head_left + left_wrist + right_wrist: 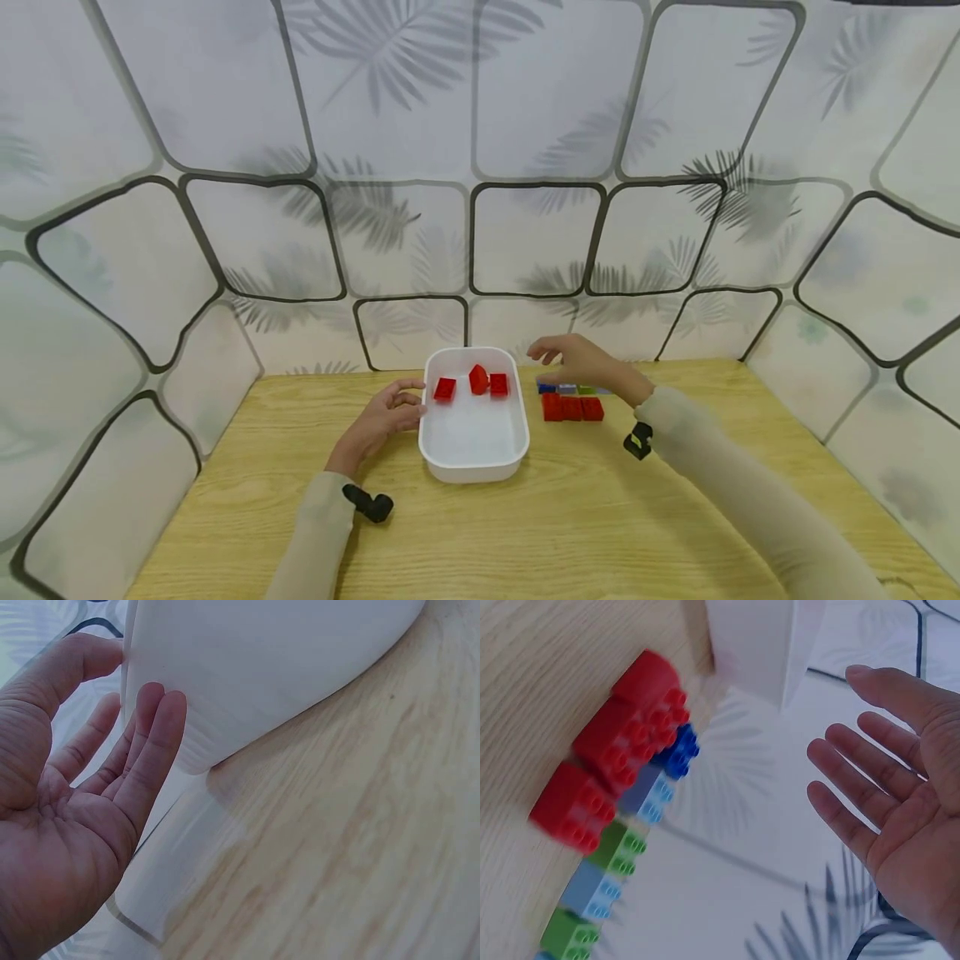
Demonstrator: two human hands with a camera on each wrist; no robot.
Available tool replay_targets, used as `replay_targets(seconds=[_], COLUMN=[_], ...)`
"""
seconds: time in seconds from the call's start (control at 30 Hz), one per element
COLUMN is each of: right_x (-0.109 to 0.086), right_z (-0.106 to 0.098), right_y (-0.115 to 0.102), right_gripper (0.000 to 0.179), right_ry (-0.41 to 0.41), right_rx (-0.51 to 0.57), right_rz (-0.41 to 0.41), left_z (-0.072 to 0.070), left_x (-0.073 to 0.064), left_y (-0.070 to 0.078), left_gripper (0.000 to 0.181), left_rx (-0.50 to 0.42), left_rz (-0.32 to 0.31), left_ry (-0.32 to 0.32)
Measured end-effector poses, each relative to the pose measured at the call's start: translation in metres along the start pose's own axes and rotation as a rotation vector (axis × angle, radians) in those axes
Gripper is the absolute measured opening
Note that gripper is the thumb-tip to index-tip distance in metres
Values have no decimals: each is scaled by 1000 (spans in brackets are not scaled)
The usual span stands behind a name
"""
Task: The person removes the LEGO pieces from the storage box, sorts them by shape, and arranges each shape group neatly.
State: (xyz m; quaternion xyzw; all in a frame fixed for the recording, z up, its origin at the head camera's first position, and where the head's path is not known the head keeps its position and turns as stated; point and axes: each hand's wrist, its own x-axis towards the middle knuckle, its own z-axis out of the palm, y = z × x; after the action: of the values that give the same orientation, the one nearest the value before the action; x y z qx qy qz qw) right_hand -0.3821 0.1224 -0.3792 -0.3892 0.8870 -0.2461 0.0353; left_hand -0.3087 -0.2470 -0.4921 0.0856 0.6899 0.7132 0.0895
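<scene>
A white plastic tub (474, 442) stands on the table with a few red toy bricks (445, 389) in its far half. My left hand (386, 419) is at the tub's left side, its fingertips right at the wall; the left wrist view shows the fingers lightly bent, the thumb at the rim. Right of the tub, three red bricks (572, 408) sit side by side. Behind them runs a row of blue, light blue and green bricks (615, 847). Over this row hovers my right hand (573, 360), fingers spread and relaxed, with nothing in its grasp.
The wooden table (465, 542) ends at a patterned cloth backdrop (536, 242) just behind the tub and bricks. More cloth closes in the left and right sides. Each wrist wears a black strap mount (367, 503).
</scene>
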Motion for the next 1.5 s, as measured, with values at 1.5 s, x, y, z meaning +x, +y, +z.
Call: replay_targets(seconds=[1.5], right_x=[103], right_z=[86], right_y=[-67], right_gripper=[46], right_ry=[-161], right_rx=[-148], right_rz=[-67], left_z=[1], left_x=[-1], left_y=[3], left_gripper=[52], left_rx=[2], left_rz=[-23], left_ry=[2])
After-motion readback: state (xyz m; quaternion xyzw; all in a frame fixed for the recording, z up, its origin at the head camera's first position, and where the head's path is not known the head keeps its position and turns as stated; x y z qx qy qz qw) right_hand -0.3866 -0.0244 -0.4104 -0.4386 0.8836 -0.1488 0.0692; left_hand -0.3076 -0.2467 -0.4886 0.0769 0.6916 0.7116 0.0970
